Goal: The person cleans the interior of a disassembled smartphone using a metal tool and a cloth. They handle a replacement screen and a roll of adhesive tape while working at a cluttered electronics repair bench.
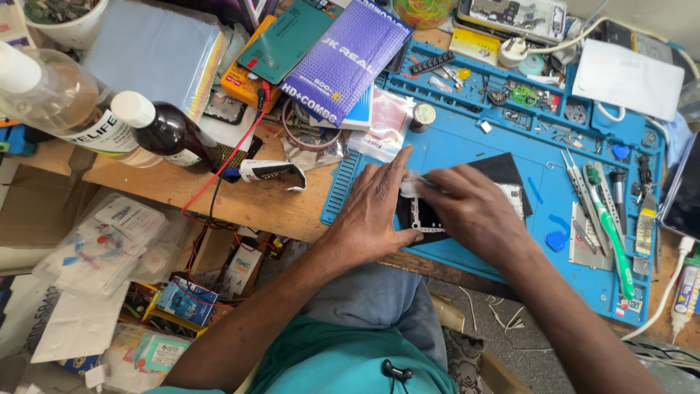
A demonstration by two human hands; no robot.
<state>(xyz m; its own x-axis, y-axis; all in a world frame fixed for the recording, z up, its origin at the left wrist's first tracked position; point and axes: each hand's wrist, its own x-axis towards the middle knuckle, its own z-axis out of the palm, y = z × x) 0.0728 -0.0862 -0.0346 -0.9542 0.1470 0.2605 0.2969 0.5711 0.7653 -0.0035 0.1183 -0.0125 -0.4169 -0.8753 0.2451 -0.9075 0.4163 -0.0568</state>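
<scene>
- The left hand (375, 208) lies flat, fingers spread and pressed down, on the left part of a dark phone frame (426, 219) with small holes along its pale edge; it pins the frame rather than closing round it.
- The right hand (474, 211) is curled over the frame's right part, its fingers pinched together on a small white wad (410, 186), a cloth or tissue by the look of it, at the frame's upper left corner.
- The phone frame sits on a black square pad (503, 171), which lies on a blue silicone work mat (467, 138) near the front edge of the wooden counter (248, 201).
- On the mat to the right of the hands: metal tweezers (576, 182), a green-handled toothbrush (609, 233), a blue guitar-pick-shaped pry tool (556, 241).
- The mat's upper trays hold small screws and parts, too small to tell one by one.
- Left of the mat, on the counter: a dark brown bottle with a white cap (164, 131), a clear bottle of pale liquid (55, 95), a squeezed white tube (270, 174), a red wire (233, 157).
- Behind the left hand: a purple printed packet (346, 58) and a teal packet (288, 40).
- A white box (627, 76) rests at the mat's upper right corner.
</scene>
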